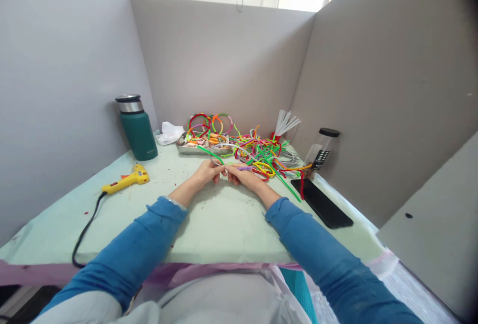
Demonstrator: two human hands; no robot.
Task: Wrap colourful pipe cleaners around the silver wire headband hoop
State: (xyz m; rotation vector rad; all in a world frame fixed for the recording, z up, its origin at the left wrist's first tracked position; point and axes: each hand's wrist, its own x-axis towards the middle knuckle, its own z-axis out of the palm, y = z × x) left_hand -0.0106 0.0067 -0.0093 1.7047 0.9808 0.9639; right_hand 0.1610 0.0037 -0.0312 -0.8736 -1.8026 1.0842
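Head view: nearest, two blue sleeves (pixel 149 239) are reached over one table (pixel 227 229), which is covered with a pale green cloth. One black phone (pixel 323 204) is laid flat to the right, and one yellow glue gun (pixel 129 180) is laid on its side to the left, with one black cord (pixel 87 227) hung over the near edge.

Past these, above the middle of the table, the left hand (pixel 209 172) and right hand (pixel 241 174) are brought together, their fingers curled and their tips closed on one green pipe cleaner (pixel 209 152). It is thin, fuzzy and bright, and its free end is slanted up and away to the left. A purple length (pixel 244 168) is seen beside the right hand; whether it is gripped cannot be told.

Just beyond, many pipe cleaners in red, yellow, green, orange and white are heaped in one tangled pile (pixel 257 150), too knotted to be counted. To its right one clear bottle (pixel 321 150) with a black lid is stood; far left, one green flask (pixel 138 132).

Farther back, one metal tray (pixel 203 150) is filled with small pieces, with several coloured rings (pixel 199 115) propped upright at it. White sticks (pixel 286 124), uncounted, are bunched at the right. Behind everything, three grey panels (pixel 224 55) are stood.
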